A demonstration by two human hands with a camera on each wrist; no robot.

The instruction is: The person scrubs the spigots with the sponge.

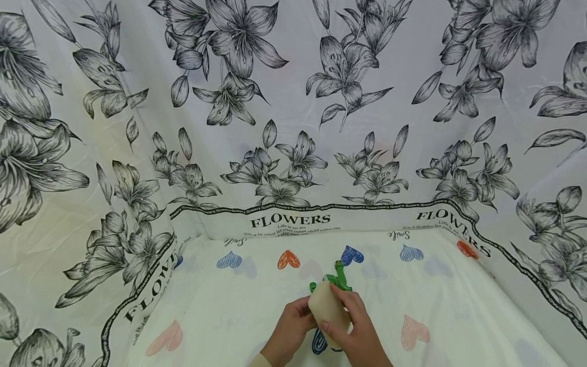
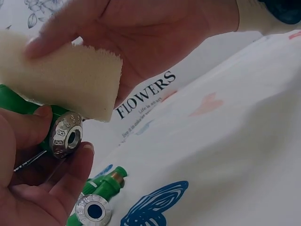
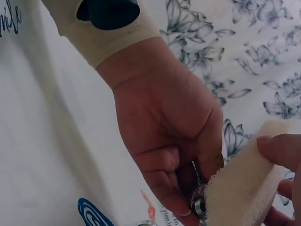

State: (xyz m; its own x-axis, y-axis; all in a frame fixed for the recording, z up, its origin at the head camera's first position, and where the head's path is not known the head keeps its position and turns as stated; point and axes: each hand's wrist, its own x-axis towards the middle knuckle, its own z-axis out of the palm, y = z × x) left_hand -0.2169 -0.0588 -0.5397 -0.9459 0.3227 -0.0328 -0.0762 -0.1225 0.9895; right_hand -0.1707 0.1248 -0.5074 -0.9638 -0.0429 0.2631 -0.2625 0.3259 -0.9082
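Observation:
My left hand (image 1: 290,325) pinches a green fitting (image 2: 16,100) with a thick silver ring (image 2: 59,136) at its end; the ring has stamped marks and a round hole. In my right hand (image 1: 363,332) is a cream-coloured sponge block (image 1: 331,310), held between thumb and fingers. The sponge lies over the green fitting and hides most of it in the head view. Its edge comes right beside the silver ring in the left wrist view.
More green pieces (image 1: 341,278) lie on the cloth just beyond the hands, one with a similar silver ring (image 2: 106,212). White cloth printed with hearts (image 1: 289,259) covers the surface. Flower-printed curtains (image 1: 284,112) hang at the back and both sides.

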